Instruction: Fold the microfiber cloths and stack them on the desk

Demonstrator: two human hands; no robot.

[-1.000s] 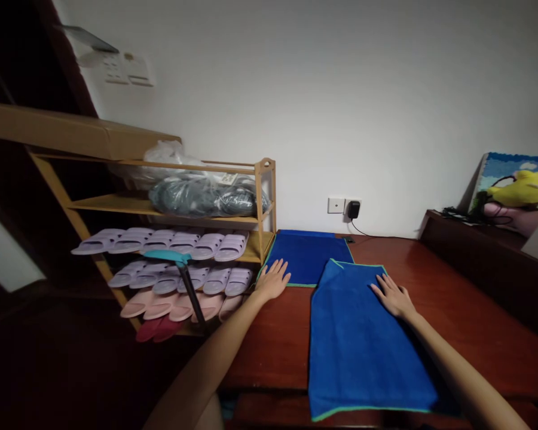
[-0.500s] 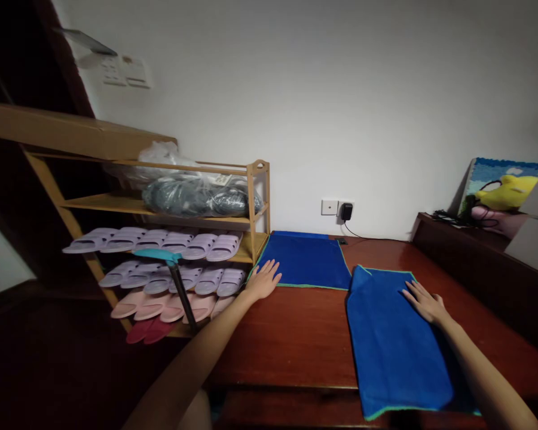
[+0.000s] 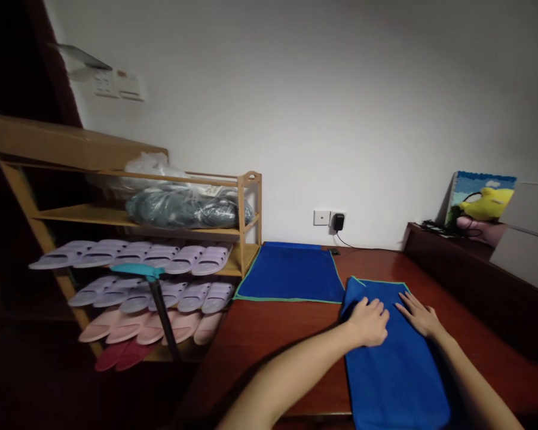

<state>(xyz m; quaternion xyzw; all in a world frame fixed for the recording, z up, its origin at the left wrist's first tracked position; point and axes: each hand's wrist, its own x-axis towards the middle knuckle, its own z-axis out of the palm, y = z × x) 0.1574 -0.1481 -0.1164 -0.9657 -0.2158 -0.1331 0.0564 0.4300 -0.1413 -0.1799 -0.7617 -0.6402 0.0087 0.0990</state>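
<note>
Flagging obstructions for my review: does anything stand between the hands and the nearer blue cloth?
Nothing visible does. The left hand and right hand both appear to rest directly on the nearer blue cloth; the farther blue cloth lies beyond, toward the wall.

Looks like a room in a home, judging by a wooden shoe rack (image 3: pixel 241 221) full of lilac slippers (image 3: pixel 211 259) and pink slippers (image 3: pixel 183 327), a cardboard box (image 3: pixel 40 142) on top, a reddish-brown table (image 3: pixel 260 328) against a white wall (image 3: pixel 363 119), and a yellow toy (image 3: pixel 488 206) by a colourful picture (image 3: pixel 468 179).
</note>
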